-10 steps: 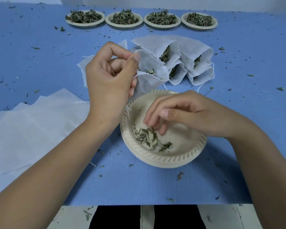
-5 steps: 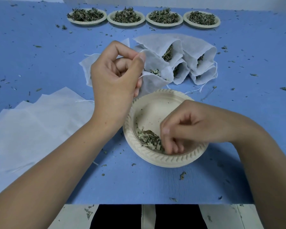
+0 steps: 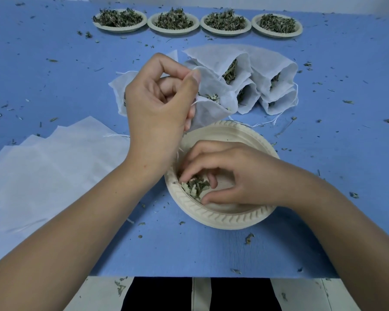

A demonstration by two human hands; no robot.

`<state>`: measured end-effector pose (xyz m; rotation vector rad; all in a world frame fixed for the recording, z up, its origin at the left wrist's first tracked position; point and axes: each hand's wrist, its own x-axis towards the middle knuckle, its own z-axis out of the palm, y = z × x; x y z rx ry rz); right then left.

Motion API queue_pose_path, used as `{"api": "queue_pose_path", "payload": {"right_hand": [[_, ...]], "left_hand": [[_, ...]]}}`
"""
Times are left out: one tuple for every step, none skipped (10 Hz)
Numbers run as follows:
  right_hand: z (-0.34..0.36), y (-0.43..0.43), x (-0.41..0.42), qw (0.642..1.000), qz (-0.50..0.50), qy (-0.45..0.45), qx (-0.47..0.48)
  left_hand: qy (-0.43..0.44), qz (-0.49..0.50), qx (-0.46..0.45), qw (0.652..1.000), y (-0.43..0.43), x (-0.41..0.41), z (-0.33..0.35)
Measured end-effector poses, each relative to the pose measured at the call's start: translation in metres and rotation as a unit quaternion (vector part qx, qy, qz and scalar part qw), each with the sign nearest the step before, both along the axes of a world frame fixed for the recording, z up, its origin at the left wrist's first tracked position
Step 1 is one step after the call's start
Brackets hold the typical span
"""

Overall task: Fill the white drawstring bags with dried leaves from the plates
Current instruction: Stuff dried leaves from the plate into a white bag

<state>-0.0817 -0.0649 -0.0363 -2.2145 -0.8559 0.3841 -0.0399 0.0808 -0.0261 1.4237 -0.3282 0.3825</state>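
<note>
Blue table top (image 3: 54,70): filling nearly the whole view, flecked everywhere with dark leaf crumbs (image 3: 249,238).

Pile of flat white fabric bags (image 3: 54,176): fanned out and overlapping at the left edge, unfilled.

Cluster of filled white drawstring bags (image 3: 276,70): lying on their sides beyond the middle of the table, mouths turned toward the camera, leaves showing inside, loose strings trailing on the near side.

Row of four round cream plates (image 3: 121,30): lined up side by side along the far edge, each heaped with dried leaves.

Round cream plate with a ribbed rim (image 3: 225,219): nearest the camera, right of centre, mostly bare but for a small heap of dried grey-green leaves (image 3: 197,187).

Left hand (image 3: 157,104): raised above the far-left rim of the ribbed plate, thumb and forefinger pinching the edge of a white gauzy drawstring bag (image 3: 213,97), remaining fingers curled into the palm.

Right hand (image 3: 234,176): down inside the ribbed plate, fingers bent, fingertips and thumb curled round the small heap.

White gauzy drawstring bag: hanging from the left hand, mouth gaping to the right, a few leaves visible within, lower end reaching the plate's far rim, just in front of the filled cluster.

Small heap of dried grey-green leaves: at the left side of the plate's well, between the right thumb and fingertips.
</note>
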Motion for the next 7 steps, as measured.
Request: {"api": "queue_pose_path", "payload": {"right_hand": [[-0.003,0.001,0.001,1.0,0.012,-0.026,0.004],[-0.005,0.003,0.002,0.998,0.019,-0.052,0.007],[-0.006,0.005,0.001,0.996,0.028,-0.081,0.016],[-0.007,0.005,0.001,0.995,0.021,-0.092,0.024],[-0.006,0.003,0.001,0.996,-0.003,-0.08,0.038],[0.001,-0.003,0.001,0.99,-0.029,-0.053,0.125],[0.008,-0.01,0.003,0.953,-0.053,-0.031,0.298]], "left_hand": [[0.002,0.006,0.0,1.0,0.0,0.0,0.001],[0.003,0.008,0.006,1.0,-0.001,0.0,0.0],[0.004,0.007,0.007,1.0,-0.001,0.0,0.0],[0.003,0.008,0.008,1.0,-0.001,0.0,0.0],[0.004,0.006,0.006,1.0,0.0,0.0,0.0],[0.004,0.004,0.005,1.0,0.0,-0.001,0.001],[0.005,0.001,0.005,1.0,-0.001,-0.002,0.001]]}}
